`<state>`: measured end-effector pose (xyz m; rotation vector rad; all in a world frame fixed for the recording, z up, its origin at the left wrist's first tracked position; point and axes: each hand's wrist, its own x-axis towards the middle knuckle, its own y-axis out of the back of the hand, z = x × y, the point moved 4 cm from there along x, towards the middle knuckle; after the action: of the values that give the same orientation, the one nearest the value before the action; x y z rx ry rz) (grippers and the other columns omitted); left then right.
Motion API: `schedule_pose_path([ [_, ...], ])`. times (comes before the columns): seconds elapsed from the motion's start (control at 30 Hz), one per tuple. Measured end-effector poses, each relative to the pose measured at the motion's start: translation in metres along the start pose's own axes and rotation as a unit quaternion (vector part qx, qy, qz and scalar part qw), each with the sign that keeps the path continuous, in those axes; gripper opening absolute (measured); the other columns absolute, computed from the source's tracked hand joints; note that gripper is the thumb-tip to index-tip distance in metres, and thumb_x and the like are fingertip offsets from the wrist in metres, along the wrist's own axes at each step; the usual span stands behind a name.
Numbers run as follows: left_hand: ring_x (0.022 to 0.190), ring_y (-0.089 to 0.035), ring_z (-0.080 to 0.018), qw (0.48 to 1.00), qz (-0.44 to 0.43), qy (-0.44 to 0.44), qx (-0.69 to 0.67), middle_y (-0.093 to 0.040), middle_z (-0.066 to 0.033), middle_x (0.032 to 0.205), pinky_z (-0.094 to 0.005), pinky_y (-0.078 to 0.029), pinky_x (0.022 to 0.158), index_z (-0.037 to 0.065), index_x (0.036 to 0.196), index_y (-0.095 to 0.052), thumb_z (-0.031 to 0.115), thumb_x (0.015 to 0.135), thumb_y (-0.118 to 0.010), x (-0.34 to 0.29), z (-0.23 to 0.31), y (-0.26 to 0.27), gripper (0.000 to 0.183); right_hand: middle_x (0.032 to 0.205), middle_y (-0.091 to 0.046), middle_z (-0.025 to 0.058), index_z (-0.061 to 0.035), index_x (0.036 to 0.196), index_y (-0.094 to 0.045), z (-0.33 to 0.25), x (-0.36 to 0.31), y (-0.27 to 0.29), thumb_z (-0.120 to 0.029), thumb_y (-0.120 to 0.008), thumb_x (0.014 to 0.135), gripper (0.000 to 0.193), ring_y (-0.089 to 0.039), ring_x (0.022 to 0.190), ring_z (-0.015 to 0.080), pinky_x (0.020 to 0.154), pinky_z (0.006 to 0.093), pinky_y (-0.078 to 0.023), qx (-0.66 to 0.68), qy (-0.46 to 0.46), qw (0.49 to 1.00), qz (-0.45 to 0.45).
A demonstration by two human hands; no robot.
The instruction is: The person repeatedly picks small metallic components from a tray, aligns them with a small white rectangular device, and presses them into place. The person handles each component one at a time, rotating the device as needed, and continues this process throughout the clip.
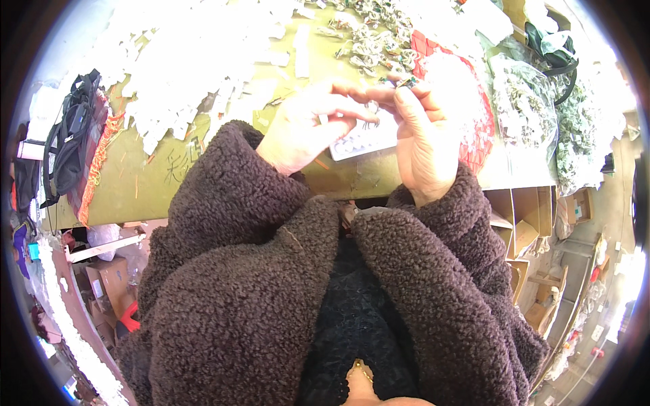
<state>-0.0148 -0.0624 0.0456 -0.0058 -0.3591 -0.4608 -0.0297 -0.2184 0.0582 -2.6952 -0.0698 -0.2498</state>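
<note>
Fingers (410,108) of the right hand (428,139) pinch a small dark trinket (406,82) above the olive table (271,183), near a white tray (353,149); whether the left hand (305,128) grips anything I cannot tell, and a slack pinch could lose it among the corded bundles (369,44).

Uses an olive-yellow worktable (139,193), dark handwritten marks near front edge. Carries a big spread of white paper-like pieces (183,74) across left and centre, overexposed toward the back. Has tangled cord bundles (376,37) at back centre-right, then a red mesh-like sheet (475,101) just beside them. Holds a white tray (365,141) near front edge, contents partly hidden. Takes a filled clear plastic bag (525,108) at right, orange strings (101,166) at left end.
</note>
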Motion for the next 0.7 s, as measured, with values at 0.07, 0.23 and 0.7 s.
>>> schedule_pose_path([
  [0.07, 0.091, -0.057, -0.0117, 0.997, 0.026, 0.038, -0.066, -0.060, -0.0036, 0.101, -0.0240, -0.046, 0.079, 0.004, 0.102, -0.066, -0.002, 0.083, -0.058, 0.000, -0.002, 0.005, 0.021, 0.093, -0.066, 0.0107, 0.0001, 0.103, -0.060, -0.007, -0.001, 0.001, -0.011, -0.062, 0.088, 0.019, -0.062, 0.086, 0.0133, 0.076, 0.0263, -0.049, -0.091, 0.018, 0.996, -0.006],
  [0.23, 0.088, -0.059, -0.0109, 0.975, 0.069, 0.105, -0.185, -0.065, -0.0060, 0.097, -0.0238, -0.047, 0.080, 0.000, 0.106, -0.062, 0.004, 0.086, -0.060, -0.001, -0.009, 0.008, 0.021, 0.082, -0.063, 0.0090, -0.0045, 0.101, -0.060, -0.012, -0.004, -0.007, -0.011, -0.065, 0.082, 0.020, -0.062, 0.074, 0.0192, 0.065, 0.0300, -0.049, -0.503, 0.111, 0.854, -0.069],
  [0.7, 0.067, -0.058, -0.0093, 0.989, 0.051, 0.141, 0.003, -0.063, -0.0037, 0.079, -0.0227, -0.048, 0.062, 0.001, 0.096, -0.065, 0.012, 0.088, -0.058, -0.003, -0.012, -0.001, 0.015, 0.083, -0.064, 0.0134, -0.0069, 0.109, -0.060, -0.010, -0.011, -0.013, -0.001, -0.065, 0.079, 0.031, -0.065, 0.072, 0.0207, 0.064, 0.0284, -0.051, -0.625, 0.198, 0.740, -0.147],
])
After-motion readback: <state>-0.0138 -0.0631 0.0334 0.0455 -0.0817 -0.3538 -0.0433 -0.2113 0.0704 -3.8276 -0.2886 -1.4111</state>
